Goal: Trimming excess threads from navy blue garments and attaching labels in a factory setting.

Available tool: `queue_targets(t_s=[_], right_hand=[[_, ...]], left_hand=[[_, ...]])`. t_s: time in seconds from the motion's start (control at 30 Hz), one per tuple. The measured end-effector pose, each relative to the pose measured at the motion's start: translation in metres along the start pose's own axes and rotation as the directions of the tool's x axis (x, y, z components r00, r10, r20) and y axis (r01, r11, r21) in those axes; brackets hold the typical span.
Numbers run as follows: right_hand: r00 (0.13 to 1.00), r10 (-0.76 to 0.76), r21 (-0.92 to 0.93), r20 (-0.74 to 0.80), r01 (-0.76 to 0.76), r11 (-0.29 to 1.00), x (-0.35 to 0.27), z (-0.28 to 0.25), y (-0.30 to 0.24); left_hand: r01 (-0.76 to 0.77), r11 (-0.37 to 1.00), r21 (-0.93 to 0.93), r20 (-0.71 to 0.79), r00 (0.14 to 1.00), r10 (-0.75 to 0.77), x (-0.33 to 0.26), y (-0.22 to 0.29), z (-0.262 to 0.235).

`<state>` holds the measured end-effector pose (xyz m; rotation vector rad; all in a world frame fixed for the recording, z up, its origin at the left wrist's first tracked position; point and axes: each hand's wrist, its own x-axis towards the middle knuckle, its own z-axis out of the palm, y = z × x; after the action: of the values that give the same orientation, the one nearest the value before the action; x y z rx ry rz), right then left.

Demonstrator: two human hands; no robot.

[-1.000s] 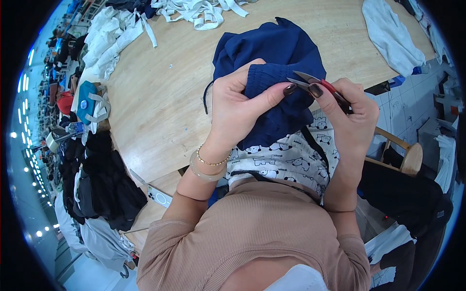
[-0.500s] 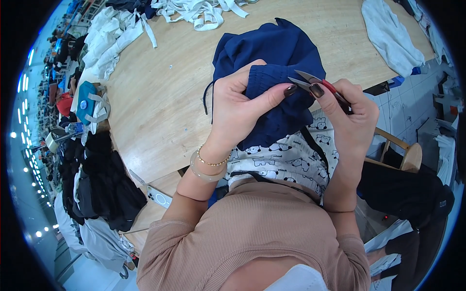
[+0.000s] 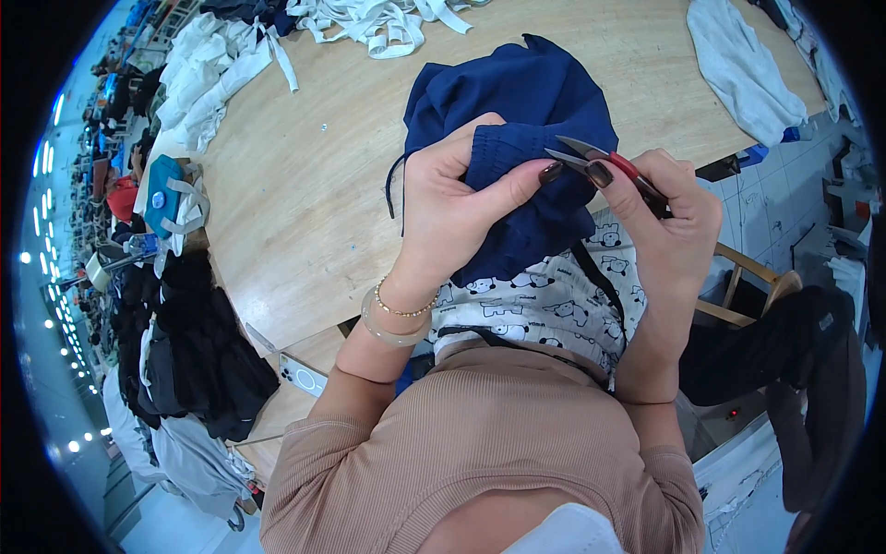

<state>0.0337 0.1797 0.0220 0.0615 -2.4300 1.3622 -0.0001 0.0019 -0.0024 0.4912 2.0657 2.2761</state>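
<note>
A navy blue garment [image 3: 526, 88] with a gathered elastic edge lies bunched over the near table edge and partly on my lap. My left hand [image 3: 461, 189] is closed on that gathered edge, thumb on top and fingers behind the cloth. In my right hand [image 3: 660, 198] is a small pair of thread snips [image 3: 628, 171] with red on the handle. Their two pointed blades stand apart, tips by the elastic edge just beyond my left thumb. Whether the blades touch the cloth or a thread cannot be made out. A dark cord [image 3: 391, 189] hangs at the garment's left side.
White fabric strips [image 3: 378, 28] and white cloth [image 3: 208, 78] lie along the far side of the wooden table [image 3: 305, 185]. A pale garment [image 3: 743, 69] rests at the right. Dark clothes [image 3: 198, 351] and a phone [image 3: 303, 377] are at left. A wooden chair [image 3: 738, 282] stands at right.
My hands, the snips and the garment stay almost in place. At the right, a person in dark clothing by the chair has shifted position.
</note>
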Motion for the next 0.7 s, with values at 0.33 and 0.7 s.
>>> queue_targets(t_s=[0.33, 0.7], right_hand=[[0.977, 0.172, 0.272, 0.126, -0.201, 0.941, 0.000, 0.002, 0.003], [0.962, 0.218, 0.469, 0.167, -0.272, 0.840, 0.001, 0.008, 0.012]], left_hand=[[0.037, 0.997, -0.065, 0.027, 0.999, -0.035, -0.001, 0.002, 0.000], [-0.005, 0.999, -0.034, 0.076, 0.997, 0.008, 0.003, 0.006, 0.001]])
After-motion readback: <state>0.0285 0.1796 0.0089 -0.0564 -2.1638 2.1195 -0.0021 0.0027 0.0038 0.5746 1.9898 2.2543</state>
